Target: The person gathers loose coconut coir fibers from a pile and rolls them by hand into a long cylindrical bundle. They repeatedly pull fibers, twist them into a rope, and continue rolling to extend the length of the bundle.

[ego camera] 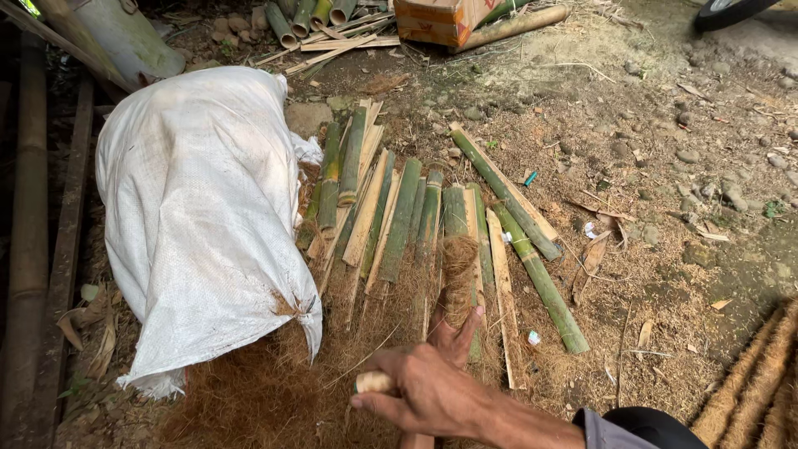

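Observation:
My right hand (428, 391) is low in the middle of the view, its forearm running off to the lower right. Its fingers are closed round a short pale wooden stick (373, 382), of which only the end shows. Just behind it, and partly hidden by it, my left hand (453, 333) grips the lower end of a twisted brown fibre strand (457, 274). The strand rises over the split bamboo. A pile of loose brown fibre (274, 391) lies on the ground to the left of both hands.
A stuffed white sack (199, 208) lies at the left. Split green bamboo pieces (399, 208) are spread on the dirt ahead. Brown fibre ropes (756, 382) lie at the lower right. A cardboard box (436, 18) and a tyre (727, 10) are at the top; bamboo poles (29, 233) line the left edge.

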### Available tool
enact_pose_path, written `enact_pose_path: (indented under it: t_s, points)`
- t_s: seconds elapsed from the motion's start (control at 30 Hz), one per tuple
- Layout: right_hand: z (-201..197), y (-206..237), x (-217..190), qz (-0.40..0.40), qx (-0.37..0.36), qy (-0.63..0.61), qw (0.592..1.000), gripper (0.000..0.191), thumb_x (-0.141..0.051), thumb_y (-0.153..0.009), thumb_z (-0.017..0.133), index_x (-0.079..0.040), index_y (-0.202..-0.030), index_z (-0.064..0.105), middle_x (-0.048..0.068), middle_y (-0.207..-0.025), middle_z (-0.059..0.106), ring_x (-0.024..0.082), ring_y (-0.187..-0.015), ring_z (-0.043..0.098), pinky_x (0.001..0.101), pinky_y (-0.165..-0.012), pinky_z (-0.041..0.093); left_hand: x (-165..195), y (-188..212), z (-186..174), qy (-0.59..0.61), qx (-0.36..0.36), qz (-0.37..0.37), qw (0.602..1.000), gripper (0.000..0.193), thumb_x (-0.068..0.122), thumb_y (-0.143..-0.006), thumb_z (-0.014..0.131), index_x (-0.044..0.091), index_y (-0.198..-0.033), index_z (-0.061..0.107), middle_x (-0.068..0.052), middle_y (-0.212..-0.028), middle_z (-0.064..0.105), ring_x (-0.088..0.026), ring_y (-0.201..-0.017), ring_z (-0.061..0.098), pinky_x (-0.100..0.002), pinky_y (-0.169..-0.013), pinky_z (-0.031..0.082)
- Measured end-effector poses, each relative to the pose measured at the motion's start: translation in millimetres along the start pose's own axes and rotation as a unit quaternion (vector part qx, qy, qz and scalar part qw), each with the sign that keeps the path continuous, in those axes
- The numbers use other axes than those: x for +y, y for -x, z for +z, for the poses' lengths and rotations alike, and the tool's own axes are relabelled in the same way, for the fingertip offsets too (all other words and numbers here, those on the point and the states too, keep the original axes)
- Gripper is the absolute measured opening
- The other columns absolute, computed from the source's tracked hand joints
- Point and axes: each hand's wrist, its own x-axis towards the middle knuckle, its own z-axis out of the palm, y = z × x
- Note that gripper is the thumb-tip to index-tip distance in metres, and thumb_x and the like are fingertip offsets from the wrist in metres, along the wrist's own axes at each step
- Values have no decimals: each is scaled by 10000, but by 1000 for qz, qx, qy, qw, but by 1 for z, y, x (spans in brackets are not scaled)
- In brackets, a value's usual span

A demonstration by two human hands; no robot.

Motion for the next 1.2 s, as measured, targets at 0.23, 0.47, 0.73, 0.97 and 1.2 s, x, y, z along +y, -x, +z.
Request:
enact_pose_path:
  t_s: [0.23, 0.47, 0.73, 0.97, 1.2]
  points:
    - [-47, 2, -3, -125, 9, -112, 986, 250, -321, -1040, 664, -83, -1012, 592, 62, -784, 749, 131, -650, 762, 274, -544, 634, 13, -7, 18, -44, -54, 140, 988, 193, 183, -1026, 652, 60, -1173, 640, -6, -970, 674, -69, -899, 600, -270, -843, 417]
    - [-152, 14, 25, -99, 87, 22, 991, 268, -389, -1044, 604, -125, -1016, 647, 31, -876, 722, 118, -772, 730, 288, -644, 648, 17, -30, 54, -484, -33, -121, 866, 351, 247, -855, 697, 114, -1170, 614, 13, -947, 633, -84, -813, 619, -260, -686, 577]
    - [-188, 25, 99, 274, 103, 151, 944, 287, -403, -1015, 597, -118, -1028, 633, 45, -704, 638, 160, -597, 584, 370, -582, 544, 26, -23, 52, -397, -49, -75, 914, 359, 296, -827, 726, 110, -1117, 623, -40, -967, 635, -159, -909, 632, -404, -846, 585]
    - [-185, 42, 87, 170, 81, 184, 965, 263, -395, -978, 635, -132, -968, 627, 34, -536, 554, 163, -461, 494, 362, -467, 419, 57, -29, 46, -511, 35, 40, 858, 314, 396, -981, 616, 91, -1017, 676, -14, -813, 717, -138, -804, 727, -363, -897, 644]
    - [-171, 30, 63, -1, 73, 73, 995, 189, -292, -974, 684, -116, -977, 616, 16, -675, 641, 116, -574, 616, 329, -534, 499, 79, -31, 62, -576, -9, -6, 817, 537, 270, -883, 599, 47, -1372, 604, -75, -1110, 837, -102, -627, 514, -341, -605, 514]
